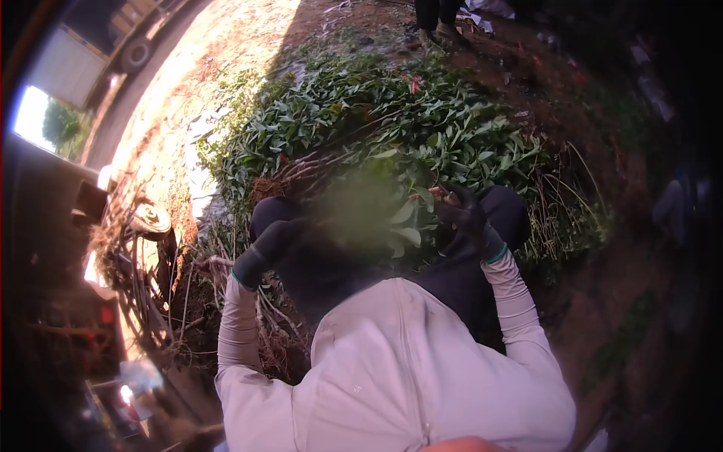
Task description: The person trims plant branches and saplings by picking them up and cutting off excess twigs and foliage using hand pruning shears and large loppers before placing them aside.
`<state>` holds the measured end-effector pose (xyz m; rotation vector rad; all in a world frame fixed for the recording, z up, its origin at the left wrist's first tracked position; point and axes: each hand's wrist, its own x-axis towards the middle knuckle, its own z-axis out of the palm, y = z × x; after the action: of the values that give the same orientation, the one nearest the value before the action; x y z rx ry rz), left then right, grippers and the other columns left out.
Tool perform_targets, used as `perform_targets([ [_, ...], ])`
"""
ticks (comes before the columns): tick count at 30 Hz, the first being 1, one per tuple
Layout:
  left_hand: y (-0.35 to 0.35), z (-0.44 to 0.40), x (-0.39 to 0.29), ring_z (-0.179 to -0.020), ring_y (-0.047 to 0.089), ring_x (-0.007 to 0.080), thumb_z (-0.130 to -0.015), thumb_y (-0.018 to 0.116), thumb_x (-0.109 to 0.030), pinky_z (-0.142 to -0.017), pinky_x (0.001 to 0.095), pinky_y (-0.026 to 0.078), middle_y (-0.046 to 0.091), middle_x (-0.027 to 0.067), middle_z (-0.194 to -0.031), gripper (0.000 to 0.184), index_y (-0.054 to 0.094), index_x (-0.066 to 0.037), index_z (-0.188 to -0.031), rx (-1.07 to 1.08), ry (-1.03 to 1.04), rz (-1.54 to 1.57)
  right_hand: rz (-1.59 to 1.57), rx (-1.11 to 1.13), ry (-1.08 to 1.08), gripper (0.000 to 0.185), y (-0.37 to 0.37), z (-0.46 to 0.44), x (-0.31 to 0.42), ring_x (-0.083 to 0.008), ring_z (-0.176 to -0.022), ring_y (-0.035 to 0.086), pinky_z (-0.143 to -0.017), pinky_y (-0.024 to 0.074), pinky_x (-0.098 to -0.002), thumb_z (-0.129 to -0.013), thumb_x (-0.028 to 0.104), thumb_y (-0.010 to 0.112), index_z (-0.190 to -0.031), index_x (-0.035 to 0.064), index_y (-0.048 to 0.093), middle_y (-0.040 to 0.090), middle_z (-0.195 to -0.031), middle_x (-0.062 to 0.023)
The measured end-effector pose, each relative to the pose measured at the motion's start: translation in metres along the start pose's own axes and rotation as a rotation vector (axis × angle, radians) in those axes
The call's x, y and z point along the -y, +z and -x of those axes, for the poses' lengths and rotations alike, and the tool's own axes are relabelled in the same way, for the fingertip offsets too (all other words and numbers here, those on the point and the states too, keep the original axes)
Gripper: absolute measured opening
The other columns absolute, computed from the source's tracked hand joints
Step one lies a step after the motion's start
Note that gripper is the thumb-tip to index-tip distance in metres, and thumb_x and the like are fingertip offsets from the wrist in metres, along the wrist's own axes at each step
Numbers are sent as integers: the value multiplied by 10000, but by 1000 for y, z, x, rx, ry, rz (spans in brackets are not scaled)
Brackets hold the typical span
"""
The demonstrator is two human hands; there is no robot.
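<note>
Both my hands wear dark gloves with green cuffs, and they are over my lap. My right hand (465,213) has its fingers curled together at a leafy stem (407,218), whose green leaves hang to its left. My left hand (277,245) is lower on the other side, near my knee; a blurred greenish patch hides its fingers and whatever is between the hands. Just beyond my knees lies a large heap of leafy plants (467,128). Several bare woody stems with reddish roots (267,188) rest at its near left edge.
More rooted stems (275,331) lie beside my left leg, next to a tangle of dry roots and branches (143,279). Thin stalks (565,196) spread at right. Another person's feet (444,32) are beyond the heap. A vehicle wheel (136,55) shows at upper left.
</note>
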<state>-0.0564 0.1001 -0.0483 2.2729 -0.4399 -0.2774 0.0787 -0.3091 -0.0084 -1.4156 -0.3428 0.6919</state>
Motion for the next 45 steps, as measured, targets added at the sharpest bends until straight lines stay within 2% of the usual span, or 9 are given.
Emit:
perform_targets([
  [6,-32,-27,-59,-923,601,190,-851,501,-19,-813,296,444,625,124,-1014,289,525,4,-1137,80,-124,218,460,134,-396,540,-5,-26,-43,-297,-896,557,-784,453,-355,-721,196,665,-1204,62,464,550,-1080,-158],
  [12,-46,-52,-90,-775,626,281,-789,554,-14,-677,321,476,623,163,-876,285,551,-1,-1073,200,72,-177,292,5,-347,429,21,-10,2,-153,-807,560,-744,441,-284,-729,125,642,-1126,12,525,607,-890,-71],
  [18,-119,-97,-123,-696,577,178,-822,496,-62,-601,286,450,588,80,-785,125,536,-7,-927,-1001,215,-175,36,-313,-192,278,-9,-10,-10,-59,-638,471,-570,402,-216,-739,191,662,-937,29,551,522,-746,20],
  [21,-139,-156,-123,-703,491,142,-820,435,11,-602,266,426,507,63,-785,85,501,-12,-868,-1238,796,340,390,-539,-372,282,12,-7,23,-65,-611,481,-538,410,-240,-722,212,682,-898,43,541,534,-726,0],
  [23,-111,-192,-128,-855,470,182,-884,441,-219,-845,402,374,469,31,-882,179,456,-89,-1006,-901,791,932,548,-624,-363,286,16,4,60,-120,-608,514,-539,416,-275,-707,205,691,-871,50,517,536,-719,-35],
  [30,87,-250,-156,-874,477,217,-869,417,-111,-910,401,364,460,40,-854,123,464,-79,-978,-260,576,1840,1173,-652,-560,355,0,30,57,-242,-670,543,-579,422,-334,-734,114,667,-1035,37,493,565,-857,-101],
  [37,139,-209,-141,-934,507,198,-941,386,-323,-887,377,403,525,43,-918,268,467,-80,-1018,-27,367,2143,-79,-388,18,271,-3,54,-76,-59,-684,520,-600,422,-185,-817,140,608,-1041,78,469,544,-828,-7],
  [42,114,-196,-105,-695,443,111,-900,453,-265,-841,348,383,411,-42,-740,260,464,-99,-1100,-440,57,1983,-423,4,288,204,24,73,-34,-79,-611,510,-543,418,-207,-824,116,585,-988,81,468,530,-738,-21],
  [45,114,-193,-109,-586,397,91,-857,525,-220,-799,343,349,396,-67,-684,165,476,-114,-974,122,586,2291,-587,196,366,151,18,74,-57,-101,-595,496,-549,419,-233,-854,166,541,-958,71,484,513,-700,-24],
])
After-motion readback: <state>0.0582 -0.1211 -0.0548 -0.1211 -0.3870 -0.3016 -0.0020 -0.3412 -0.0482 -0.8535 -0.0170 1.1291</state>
